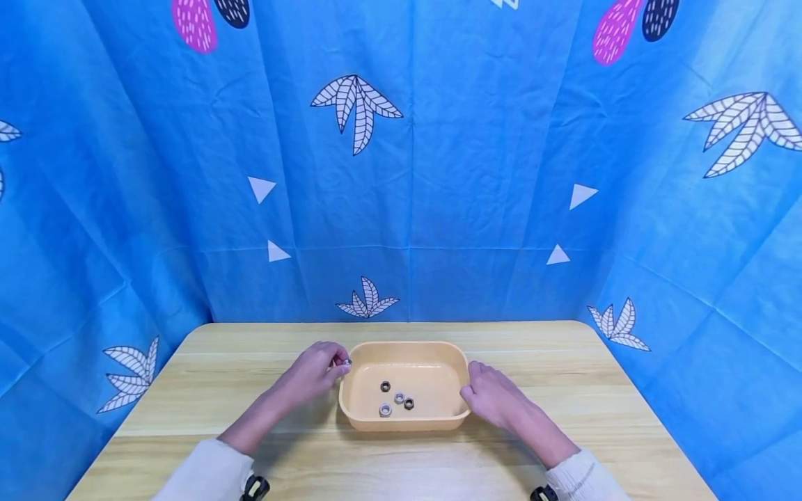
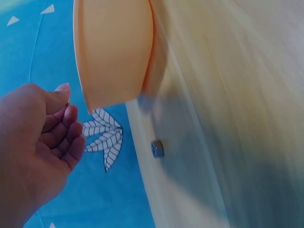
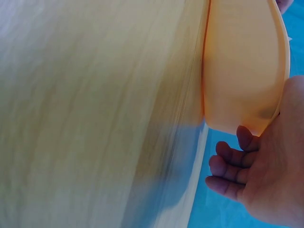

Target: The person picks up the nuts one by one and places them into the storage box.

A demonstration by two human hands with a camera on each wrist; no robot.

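A pale orange plastic basin [image 1: 407, 424] stands on the table. Several hex nuts lie inside it, among them a dark nut [image 1: 385, 386] and a silver nut [image 1: 385, 410]. By the basin's left rim my left hand [image 1: 316, 372] pinches a small metal nut [image 1: 347, 362] between thumb and forefinger. The left wrist view shows this left hand [image 2: 42, 137] beside the rim, the nut mostly hidden by the fingertips. My right hand [image 1: 495, 396] grips the basin's right rim, its thumb side at the edge; in the right wrist view the other fingers [image 3: 232, 173] are loosely curled outside the wall.
Another nut [image 2: 157, 148] sits on the wooden table [image 1: 219, 390] to the left of the basin, hidden in the head view. A blue patterned curtain [image 1: 476, 174] hangs behind the table and along both sides.
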